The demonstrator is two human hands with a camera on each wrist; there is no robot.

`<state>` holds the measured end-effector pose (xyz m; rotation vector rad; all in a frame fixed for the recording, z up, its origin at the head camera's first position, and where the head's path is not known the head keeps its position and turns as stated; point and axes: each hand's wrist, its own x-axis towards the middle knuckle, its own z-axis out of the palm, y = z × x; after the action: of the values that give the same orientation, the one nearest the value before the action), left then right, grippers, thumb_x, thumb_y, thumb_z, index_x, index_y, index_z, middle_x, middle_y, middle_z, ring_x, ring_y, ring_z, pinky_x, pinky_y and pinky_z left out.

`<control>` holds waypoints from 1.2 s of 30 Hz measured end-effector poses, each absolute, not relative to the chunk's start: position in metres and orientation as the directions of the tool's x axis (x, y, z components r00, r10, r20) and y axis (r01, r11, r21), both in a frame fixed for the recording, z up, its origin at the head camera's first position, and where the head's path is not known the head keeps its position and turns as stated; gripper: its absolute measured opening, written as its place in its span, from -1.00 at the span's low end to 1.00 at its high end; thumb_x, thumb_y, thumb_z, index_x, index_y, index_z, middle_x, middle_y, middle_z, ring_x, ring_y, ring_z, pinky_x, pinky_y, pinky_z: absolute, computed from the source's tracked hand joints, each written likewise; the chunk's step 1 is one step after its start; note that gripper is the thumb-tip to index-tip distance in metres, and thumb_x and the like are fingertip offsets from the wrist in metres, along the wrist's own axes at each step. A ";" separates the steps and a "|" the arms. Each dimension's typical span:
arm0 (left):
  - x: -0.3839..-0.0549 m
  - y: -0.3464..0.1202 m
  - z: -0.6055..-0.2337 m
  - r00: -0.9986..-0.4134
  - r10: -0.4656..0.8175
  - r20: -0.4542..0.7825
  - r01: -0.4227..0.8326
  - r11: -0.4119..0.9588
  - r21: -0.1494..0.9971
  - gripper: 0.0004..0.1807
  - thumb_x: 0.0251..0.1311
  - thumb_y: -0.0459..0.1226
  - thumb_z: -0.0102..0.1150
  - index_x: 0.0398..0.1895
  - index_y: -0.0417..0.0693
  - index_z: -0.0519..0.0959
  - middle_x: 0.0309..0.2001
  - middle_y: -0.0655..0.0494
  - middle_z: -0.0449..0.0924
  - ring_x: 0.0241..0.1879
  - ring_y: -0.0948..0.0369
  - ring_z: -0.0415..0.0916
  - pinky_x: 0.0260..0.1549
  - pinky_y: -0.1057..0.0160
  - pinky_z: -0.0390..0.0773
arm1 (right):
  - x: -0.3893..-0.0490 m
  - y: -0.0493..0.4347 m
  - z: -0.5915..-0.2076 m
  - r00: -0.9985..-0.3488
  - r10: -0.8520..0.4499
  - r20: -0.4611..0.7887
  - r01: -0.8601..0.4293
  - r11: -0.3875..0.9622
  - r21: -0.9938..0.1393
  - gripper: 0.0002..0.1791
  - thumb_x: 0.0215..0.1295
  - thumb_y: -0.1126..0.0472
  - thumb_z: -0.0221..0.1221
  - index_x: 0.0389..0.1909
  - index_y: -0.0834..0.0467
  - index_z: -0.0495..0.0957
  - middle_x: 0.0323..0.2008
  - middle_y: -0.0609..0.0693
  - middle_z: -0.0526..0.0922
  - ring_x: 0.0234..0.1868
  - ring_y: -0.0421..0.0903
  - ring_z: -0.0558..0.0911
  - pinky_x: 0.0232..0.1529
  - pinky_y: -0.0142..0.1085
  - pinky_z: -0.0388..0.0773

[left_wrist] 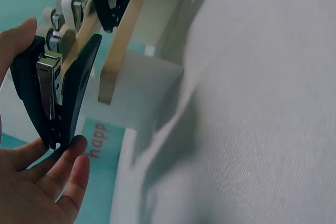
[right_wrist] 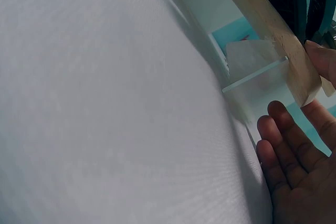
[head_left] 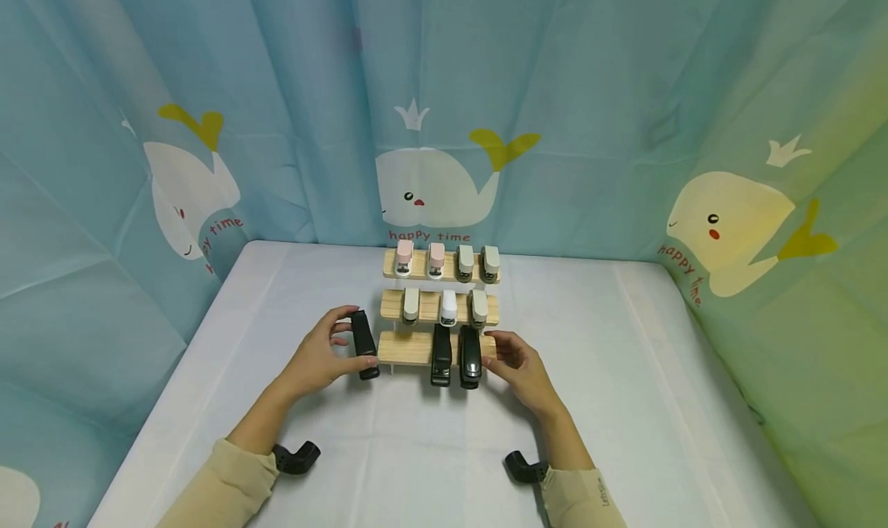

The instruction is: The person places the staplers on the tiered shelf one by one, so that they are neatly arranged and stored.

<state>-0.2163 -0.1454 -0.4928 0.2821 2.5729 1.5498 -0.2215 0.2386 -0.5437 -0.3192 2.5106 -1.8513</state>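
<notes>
My left hand (head_left: 322,358) holds a black stapler (head_left: 364,344) off the left end of a tiered wooden stand's lowest shelf (head_left: 405,349). Its thumb is at the near end and its fingers at the far end, as the left wrist view also shows. Around the right end of that shelf, my right hand (head_left: 522,370) has its thumb and index finger on the board, the thumb close beside another black stapler (head_left: 470,357); the other fingers (right_wrist: 294,140) are bent below. One more black stapler (head_left: 441,355) rests on the same shelf.
The middle shelf (head_left: 391,304) carries small pale staplers, among them a white stapler (head_left: 448,307). On the top shelf (head_left: 451,264) stand pink staplers (head_left: 405,257) and grey-green ones. A white cloth covers the table (head_left: 624,405); a blue whale-print curtain (head_left: 590,89) hangs behind.
</notes>
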 end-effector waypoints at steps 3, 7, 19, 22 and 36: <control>-0.214 -0.141 -0.492 -0.974 0.227 -0.008 0.101 0.464 0.880 0.14 -0.05 0.09 0.64 0.58 0.12 0.19 0.47 -0.17 0.34 0.32 -0.18 0.46 0.23 -0.21 0.53 | -0.221 0.239 -0.543 -0.979 -0.167 0.113 -0.157 0.283 -0.946 -0.48 0.31 0.23 0.39 0.27 0.20 0.54 -0.02 0.23 0.67 -0.01 -0.05 0.64 0.05 -0.36 0.58; -0.210 -0.136 -0.490 -0.973 0.229 -0.001 0.108 0.463 0.880 0.13 -0.05 0.08 0.64 0.57 0.12 0.21 0.46 -0.16 0.36 0.31 -0.16 0.48 0.22 -0.21 0.53 | -0.221 0.238 -0.543 -0.980 -0.166 0.111 -0.155 0.283 -0.947 -0.48 0.31 0.23 0.39 0.27 0.20 0.54 -0.02 0.23 0.67 -0.01 -0.05 0.64 0.06 -0.36 0.58; -0.200 -0.123 -0.488 -0.974 0.226 -0.003 0.112 0.493 0.863 0.11 -0.06 0.14 0.62 0.56 0.15 0.23 0.40 -0.09 0.44 0.24 -0.11 0.52 0.17 -0.18 0.56 | -0.221 0.238 -0.544 -0.980 -0.165 0.113 -0.157 0.287 -0.945 -0.47 0.30 0.23 0.39 0.28 0.19 0.54 -0.01 0.23 0.67 -0.01 -0.06 0.63 0.05 -0.36 0.58; -0.198 -0.120 -0.488 -0.975 0.223 0.005 0.120 0.508 0.853 0.12 -0.08 0.16 0.63 0.55 0.17 0.24 0.40 -0.06 0.44 0.22 -0.09 0.53 0.16 -0.16 0.57 | -0.222 0.239 -0.544 -0.979 -0.169 0.117 -0.162 0.285 -0.945 -0.47 0.30 0.23 0.39 0.28 0.18 0.54 -0.01 0.23 0.67 -0.01 -0.06 0.64 0.05 -0.36 0.59; -0.191 -0.106 -0.489 -0.973 0.227 0.032 0.156 0.555 0.817 0.15 -0.17 0.22 0.65 0.53 0.26 0.26 0.33 0.09 0.43 0.22 0.04 0.49 0.18 -0.09 0.58 | -0.223 0.239 -0.545 -0.979 -0.171 0.112 -0.157 0.283 -0.946 -0.47 0.31 0.23 0.39 0.28 0.19 0.54 0.00 0.23 0.67 0.00 -0.06 0.64 0.05 -0.36 0.59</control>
<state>-0.1908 -0.1055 -0.4887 0.3328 2.7018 1.4075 -0.2226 0.2386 -0.5449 -0.3210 2.5071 -1.8457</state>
